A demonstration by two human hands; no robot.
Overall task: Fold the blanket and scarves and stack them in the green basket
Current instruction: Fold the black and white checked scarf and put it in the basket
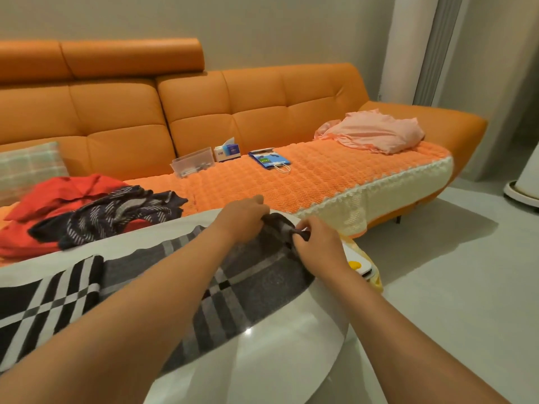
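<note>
1. Lengthwise across the white table (277, 360) lies the grey checked scarf (256, 287). It runs from the lower left edge of the view, where its pattern is black and white, up to the table's far rim.
2. Both forearms reach out over the scarf, and both hands meet at its far end, close to each other.
3. The left hand (243, 221) has its fingers curled down and pinches the bunched end of the scarf at the table's far edge.
4. The right hand (319, 247) grips the same bunched end just beside it, with a dark fold of fabric caught between thumb and fingers.
5. Behind the table, on the left part of the sofa (204, 112), a red cloth (58, 196) lies crumpled, with a dark striped scarf (116, 217) heaped partly on top of it.
6. A checked cushion (29, 164) leans against the sofa back behind the red cloth.
7. An orange knitted cover (320, 176) with a cream fringe is spread over the seat.
8. On it, near the backrest, stand a clear plastic box (192, 163) and a tissue box (229, 151), with a blue paper bag (269, 160) lying flat beside them.
9. A pink cloth (376, 132) lies rumpled at the sofa's right end.
10. A yellow and white object (360, 265) shows just past the table's right rim; what it is cannot be told.
</note>
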